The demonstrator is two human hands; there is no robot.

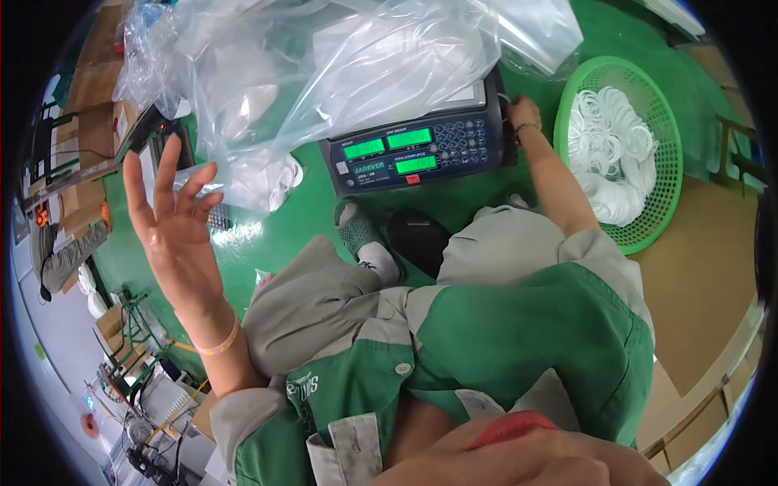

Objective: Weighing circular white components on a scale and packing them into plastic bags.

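Observation:
My left hand [168,215] is raised at the left, palm turned up, its fingers spread with nothing in them. My right hand [525,115] reaches to the right side of a dark counting scale [425,151] with lit green displays and a keypad. Its fingertips are bent in against the scale's side and mostly hidden. A large clear plastic bag [324,73] lies draped over the scale's platform and spreads to the left. Right of my right arm stands a green perforated basket [674,154] holding a heap of white rings or looped cords [612,146].
A brown cardboard sheet [697,267] lies at the right beyond the basket. My feet [373,251] rest on the green floor close to the scale. Cardboard boxes [93,89] stand at the far left, where another person's grey-trousered legs [73,251] show.

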